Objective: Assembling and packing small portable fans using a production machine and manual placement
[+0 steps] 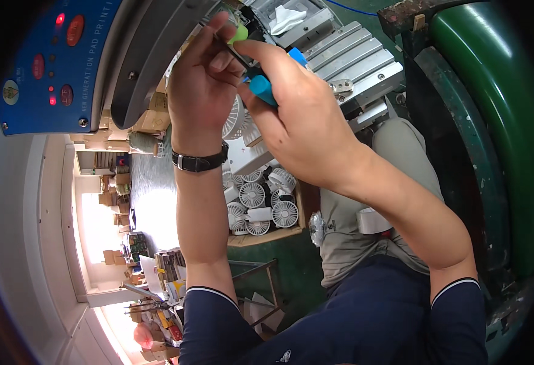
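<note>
At the top centre both my hands are raised together beside the machine. My right hand (306, 112) is closed round a tool with a teal handle (262, 90); its kind is mostly hidden by my fingers. From there a thin dark shaft (235, 55) runs up toward my left hand (203, 82), whose fingers are curled round its far end. A lime-green rounded pad (240, 33) shows just behind my fingertips. Beneath my hands, partly covered by them, is a white fan (233, 118) near a light-coloured plate (245, 157).
A blue control panel (57, 67) with red buttons is at the upper left. A grooved metal bed (355, 61) lies right of my hands, a white cloth (287, 20) beyond it. Several white fans fill a cardboard box (267, 236) below. A large green casing (492, 121) curves along the right.
</note>
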`<state>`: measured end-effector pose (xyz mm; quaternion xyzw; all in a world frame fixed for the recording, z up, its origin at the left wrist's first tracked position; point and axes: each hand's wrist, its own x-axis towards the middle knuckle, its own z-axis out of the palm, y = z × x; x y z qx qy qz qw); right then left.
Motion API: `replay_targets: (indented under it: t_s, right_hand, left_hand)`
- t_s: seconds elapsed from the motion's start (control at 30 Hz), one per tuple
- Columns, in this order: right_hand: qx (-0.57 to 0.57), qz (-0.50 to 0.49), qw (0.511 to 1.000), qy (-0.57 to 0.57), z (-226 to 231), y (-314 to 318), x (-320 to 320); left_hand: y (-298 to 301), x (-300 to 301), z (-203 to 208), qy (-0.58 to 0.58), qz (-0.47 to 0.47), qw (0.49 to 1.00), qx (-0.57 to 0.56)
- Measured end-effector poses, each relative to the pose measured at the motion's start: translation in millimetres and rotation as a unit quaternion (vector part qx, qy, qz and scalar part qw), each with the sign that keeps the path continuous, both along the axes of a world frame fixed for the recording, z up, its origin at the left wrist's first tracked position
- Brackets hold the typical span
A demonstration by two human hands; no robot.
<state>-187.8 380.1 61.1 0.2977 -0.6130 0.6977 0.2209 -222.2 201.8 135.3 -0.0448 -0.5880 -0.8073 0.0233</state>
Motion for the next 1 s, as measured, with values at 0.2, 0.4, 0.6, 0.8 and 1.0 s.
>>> replay_targets:
  t_s: [0.2, 0.4, 0.6, 0.8, 1.0]
  right_hand:
    - [-0.018, 0.045, 0.998, -0.047, 4.3, -18.0, 0.1]
    - [0.031, 0.083, 0.992, -0.095, 7.7, -22.7, 6.0]
    - [-0.227, 0.176, 0.945, -0.159, 35.9, -42.9, 9.8]
    - [-0.175, 0.252, 0.924, -0.229, 61.5, -33.0, 16.2]
    - [0.015, 0.205, 0.967, -0.151, 68.0, -14.3, 7.5]
  left_hand:
    - [-25.1, -13.0, 12.4, -0.026, -0.054, 0.998, -0.004]
    - [-38.3, -13.8, 12.7, -0.025, -0.125, 0.992, 0.017]
    - [-37.5, -2.5, 11.8, 0.029, -0.137, 0.987, -0.072]
    - [-33.4, 16.9, -5.8, 0.184, 0.111, 0.935, -0.283]
    - [-41.4, 21.4, 1.0, 0.163, 0.199, 0.901, -0.348]
